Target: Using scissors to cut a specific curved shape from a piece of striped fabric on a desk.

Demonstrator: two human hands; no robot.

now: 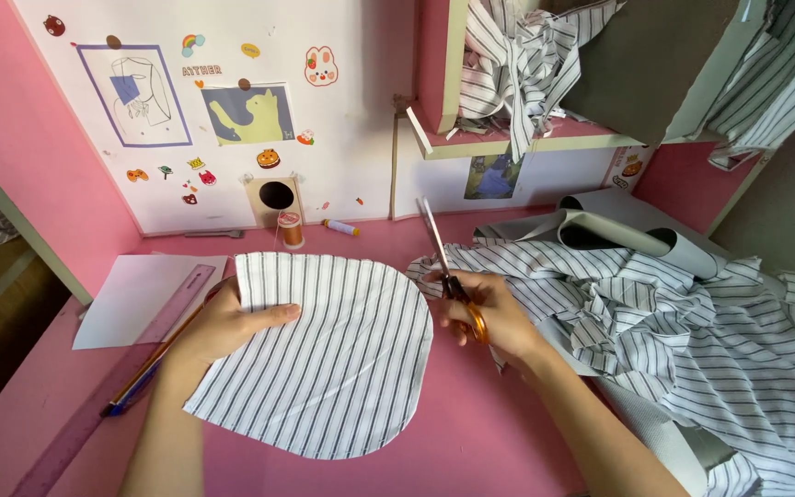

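A rounded piece of white cloth with dark stripes (333, 354) lies flat on the pink table (471, 442). My left hand (232, 324) grips its left edge, thumb on top. My right hand (494, 313) holds orange-handled scissors (443, 262) just past the cloth's upper right edge, blades pointing away from me toward the back wall. A faint curved line runs across the cloth's lower part.
A heap of striped fabric (692, 331) over grey material fills the right side. A purple ruler (121, 364), a pencil and white paper (135, 294) lie at the left. A thread spool (292, 230) and a small marker (340, 226) stand by the back wall. Shelf above holds more fabric.
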